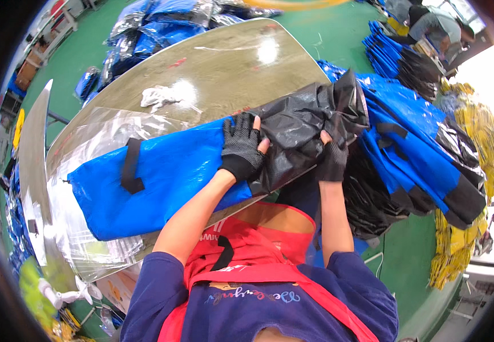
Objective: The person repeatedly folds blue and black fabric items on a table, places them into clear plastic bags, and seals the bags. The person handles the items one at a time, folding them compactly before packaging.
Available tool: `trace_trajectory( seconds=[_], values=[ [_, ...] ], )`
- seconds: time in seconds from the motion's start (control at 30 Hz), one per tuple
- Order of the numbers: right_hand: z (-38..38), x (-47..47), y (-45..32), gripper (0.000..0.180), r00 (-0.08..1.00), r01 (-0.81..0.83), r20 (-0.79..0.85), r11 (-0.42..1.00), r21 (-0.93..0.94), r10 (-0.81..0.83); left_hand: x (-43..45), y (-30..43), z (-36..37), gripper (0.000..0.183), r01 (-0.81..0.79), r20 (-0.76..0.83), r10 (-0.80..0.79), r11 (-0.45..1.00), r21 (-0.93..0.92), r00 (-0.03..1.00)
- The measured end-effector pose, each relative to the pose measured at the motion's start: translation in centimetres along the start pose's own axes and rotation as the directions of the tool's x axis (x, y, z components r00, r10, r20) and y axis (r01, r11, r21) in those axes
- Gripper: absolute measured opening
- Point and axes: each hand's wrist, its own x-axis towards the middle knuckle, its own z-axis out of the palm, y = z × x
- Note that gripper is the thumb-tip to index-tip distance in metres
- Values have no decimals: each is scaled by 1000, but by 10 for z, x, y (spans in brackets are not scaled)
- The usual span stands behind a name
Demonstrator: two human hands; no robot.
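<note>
A blue and black bag-like piece of coated fabric (174,171) lies slantwise across the table before me, with a black strap (132,164) on its blue part. My left hand (243,147), in a black fingerless-tipped glove, presses flat on it where blue meets black, fingers apart. At the crumpled black end (298,124), my right hand (333,156) grips the fabric near its lower edge. The thumb shows; most of the other fingers blend into the black material. Beneath the blue part, clear plastic bags (101,256) are spread on the table.
The glossy table (230,77) carries a crumpled white scrap (159,97). More blue and black pieces (414,149) are heaped at its right. Wrapped blue packages (161,30) lie beyond it; yellow bundles (478,132) stand far right. A person (437,30) bends at upper right.
</note>
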Motion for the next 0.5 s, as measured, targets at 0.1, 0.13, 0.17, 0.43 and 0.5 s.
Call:
trace_trajectory(
  seconds=[0.1,0.13,0.17,0.43,0.5],
  values=[
    [68,-72,-40,46,877,399,435,813,-423,-205,-8,-9,-7,63,-10,36,11,1000,-25,999],
    [98,-77,-48,50,624,755,684,516,-404,-378,-20,-16,-10,61,2,64,9,986,-168,998],
    [112,-91,-48,49,493,853,792,382,-357,-360,-30,-26,-12,59,17,82,9,951,-308,997],
    [141,-119,-13,56,309,920,947,227,-321,86,-145,-172,-169,55,66,320,-104,990,127,942],
    [159,-126,-22,62,223,936,963,245,-254,150,-199,-207,-198,59,13,64,-41,922,387,997]
  ],
)
